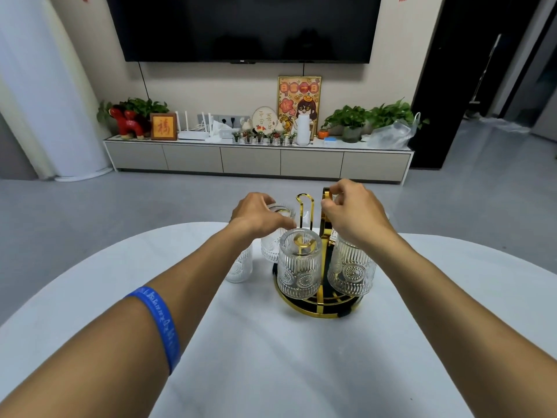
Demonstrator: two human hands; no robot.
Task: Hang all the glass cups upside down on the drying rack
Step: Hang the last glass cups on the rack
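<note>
A gold and black drying rack [319, 310] stands on the white table. Two ribbed glass cups hang upside down on it: one at the front [298, 267] and one at the right [351, 271]. An empty gold hook [305, 203] rises at the back. My left hand [259, 214] grips the rim of a glass cup [272, 248] standing to the left of the rack. Another cup [241, 267] stands on the table, partly hidden under my left forearm. My right hand [351, 211] pinches the rack's gold top handle [327, 193].
The white oval table [271, 357] ends just beyond the rack, with grey floor past it. A TV cabinet [259, 159] with plants and ornaments stands against the far wall. My left forearm wears a blue wristband [159, 324].
</note>
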